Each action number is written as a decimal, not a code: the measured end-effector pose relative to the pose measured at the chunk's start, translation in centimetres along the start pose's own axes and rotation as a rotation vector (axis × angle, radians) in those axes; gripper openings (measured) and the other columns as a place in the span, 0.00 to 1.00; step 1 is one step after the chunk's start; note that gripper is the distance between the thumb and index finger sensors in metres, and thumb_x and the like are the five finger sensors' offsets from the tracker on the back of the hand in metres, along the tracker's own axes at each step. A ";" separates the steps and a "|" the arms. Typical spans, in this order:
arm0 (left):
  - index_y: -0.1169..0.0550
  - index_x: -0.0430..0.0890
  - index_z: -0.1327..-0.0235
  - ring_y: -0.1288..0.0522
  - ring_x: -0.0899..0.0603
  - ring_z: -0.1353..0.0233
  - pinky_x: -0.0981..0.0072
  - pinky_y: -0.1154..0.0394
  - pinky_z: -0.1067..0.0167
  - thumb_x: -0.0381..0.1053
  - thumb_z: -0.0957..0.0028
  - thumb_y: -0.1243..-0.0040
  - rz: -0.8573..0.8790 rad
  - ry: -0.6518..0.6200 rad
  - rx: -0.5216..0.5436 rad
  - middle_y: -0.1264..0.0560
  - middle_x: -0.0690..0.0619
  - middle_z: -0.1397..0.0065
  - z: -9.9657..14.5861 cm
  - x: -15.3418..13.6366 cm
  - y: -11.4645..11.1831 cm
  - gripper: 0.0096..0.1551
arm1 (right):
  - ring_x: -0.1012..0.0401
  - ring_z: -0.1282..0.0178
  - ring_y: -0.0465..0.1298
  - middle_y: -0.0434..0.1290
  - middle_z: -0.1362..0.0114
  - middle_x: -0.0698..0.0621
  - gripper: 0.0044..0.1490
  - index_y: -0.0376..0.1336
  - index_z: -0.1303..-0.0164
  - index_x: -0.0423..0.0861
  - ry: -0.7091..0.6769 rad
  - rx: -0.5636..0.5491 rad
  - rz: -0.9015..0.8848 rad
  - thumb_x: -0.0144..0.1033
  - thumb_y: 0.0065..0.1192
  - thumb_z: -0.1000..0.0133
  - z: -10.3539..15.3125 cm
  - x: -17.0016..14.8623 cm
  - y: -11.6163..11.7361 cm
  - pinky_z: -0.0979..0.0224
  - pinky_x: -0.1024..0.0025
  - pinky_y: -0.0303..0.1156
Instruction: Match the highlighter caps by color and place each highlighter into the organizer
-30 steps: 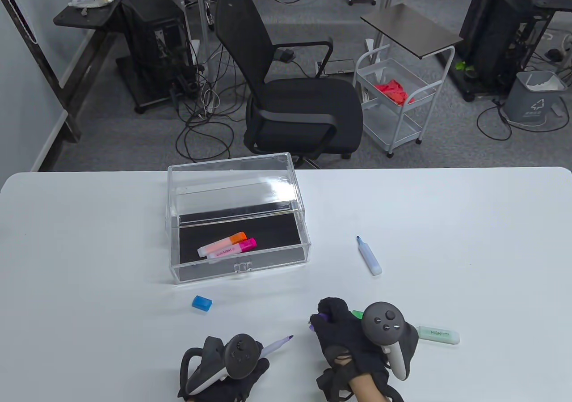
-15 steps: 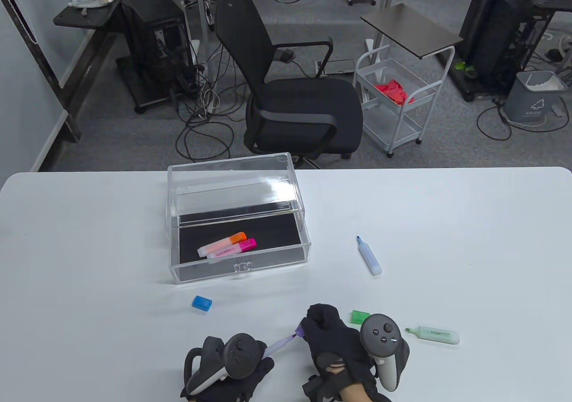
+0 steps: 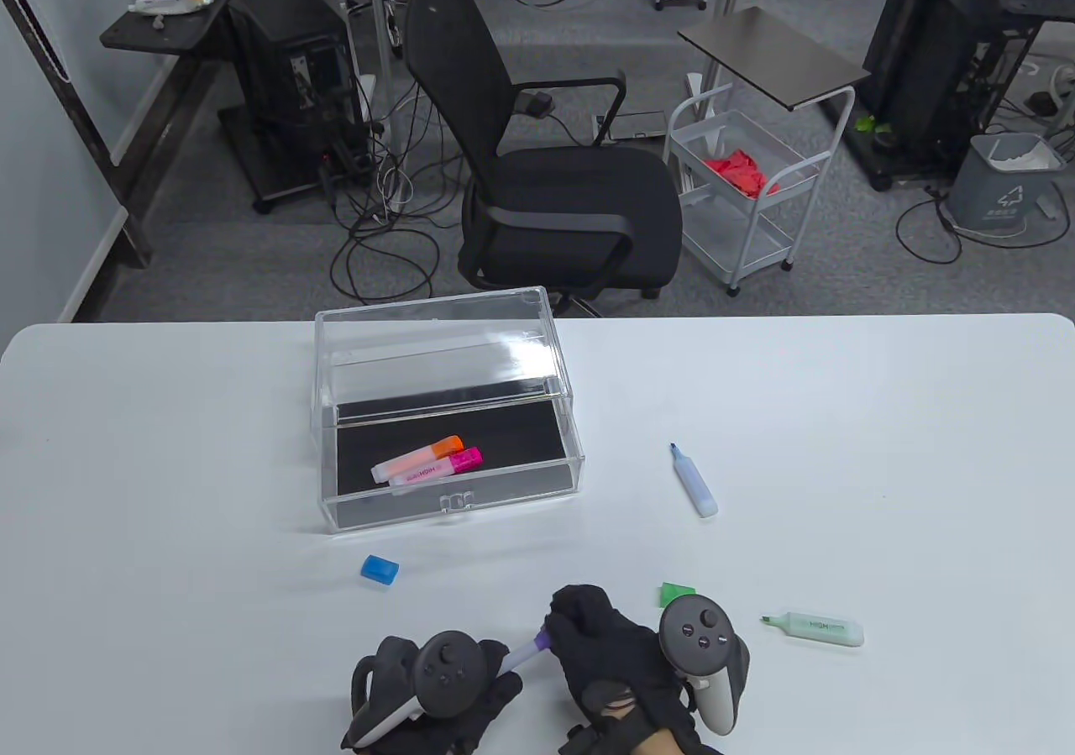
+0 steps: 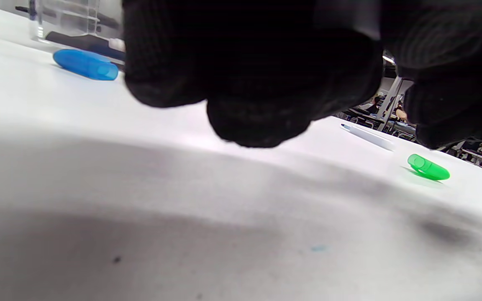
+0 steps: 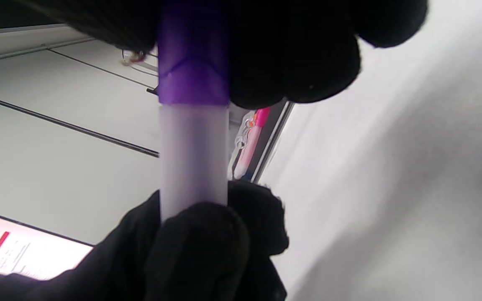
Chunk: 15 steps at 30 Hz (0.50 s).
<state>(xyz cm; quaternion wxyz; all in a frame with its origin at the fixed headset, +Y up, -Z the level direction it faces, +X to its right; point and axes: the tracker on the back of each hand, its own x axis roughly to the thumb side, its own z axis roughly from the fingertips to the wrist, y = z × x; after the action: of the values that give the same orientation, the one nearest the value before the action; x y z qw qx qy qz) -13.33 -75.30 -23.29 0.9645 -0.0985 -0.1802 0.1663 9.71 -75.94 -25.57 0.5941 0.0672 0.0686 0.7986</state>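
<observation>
1. Purple plastic joins the two hands: the right hand (image 3: pixel 609 658) pinches a purple cap (image 5: pixel 193 58) in its curled fingers, and the cap sits on the end of the pale purple highlighter (image 3: pixel 525 657).
2. The left hand (image 3: pixel 428 696) grips the other end of that highlighter, with its fingers (image 5: pixel 195 251) wrapped round the barrel; both hands are low over the table (image 3: pixel 168 453) at its near edge.
3. The clear organizer (image 3: pixel 445 406) stands farther back on the table, its black-lined drawer pulled out toward the person.
4. In the drawer lie an orange highlighter (image 3: pixel 417 458) and a pink highlighter (image 3: pixel 437 468), capped, side by side and touching.
5. A blue cap (image 3: pixel 380 569) lies alone between the organizer and the left hand.
6. A green cap (image 3: pixel 676 594) lies just beyond the right hand.
7. An uncapped green highlighter (image 3: pixel 819 627) lies right of it, tip pointing left.
8. An uncapped blue highlighter (image 3: pixel 695 483) lies well right of the organizer, tip pointing away.
</observation>
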 end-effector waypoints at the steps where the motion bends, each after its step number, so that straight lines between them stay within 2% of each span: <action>1: 0.24 0.56 0.41 0.13 0.54 0.67 0.62 0.15 0.60 0.69 0.55 0.50 -0.004 -0.005 0.004 0.18 0.65 0.57 0.1 0.1 0.0 0.32 | 0.45 0.48 0.78 0.80 0.45 0.43 0.26 0.66 0.43 0.51 -0.009 0.018 -0.005 0.46 0.64 0.50 -0.1 0.0 0.0 0.37 0.40 0.66; 5: 0.24 0.55 0.42 0.13 0.55 0.68 0.62 0.15 0.61 0.69 0.56 0.50 -0.016 -0.039 0.018 0.18 0.65 0.59 0.2 0.7 0.0 0.32 | 0.46 0.54 0.77 0.79 0.51 0.41 0.27 0.68 0.43 0.49 -0.038 0.083 0.069 0.48 0.60 0.49 -0.2 0.3 -0.1 0.41 0.40 0.65; 7: 0.24 0.55 0.43 0.14 0.55 0.69 0.63 0.15 0.62 0.69 0.56 0.50 -0.029 -0.050 0.033 0.18 0.65 0.59 0.2 1.1 0.0 0.32 | 0.49 0.60 0.76 0.79 0.58 0.44 0.27 0.70 0.45 0.49 -0.030 0.113 0.152 0.51 0.57 0.49 -0.2 0.7 0.2 0.45 0.42 0.66; 15: 0.22 0.55 0.48 0.16 0.56 0.74 0.63 0.16 0.67 0.69 0.58 0.51 -0.047 -0.062 0.073 0.18 0.66 0.64 0.1 1.6 0.1 0.31 | 0.53 0.67 0.75 0.77 0.65 0.48 0.28 0.67 0.46 0.47 -0.035 0.113 0.225 0.51 0.53 0.49 -0.3 1.3 0.4 0.51 0.43 0.69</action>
<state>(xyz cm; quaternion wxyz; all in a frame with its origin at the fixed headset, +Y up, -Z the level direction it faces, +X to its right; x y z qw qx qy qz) -11.96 -74.63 -22.73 0.9650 -0.0536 -0.2063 0.1529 8.87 -74.83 -25.77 0.4973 0.1219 0.0952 0.8537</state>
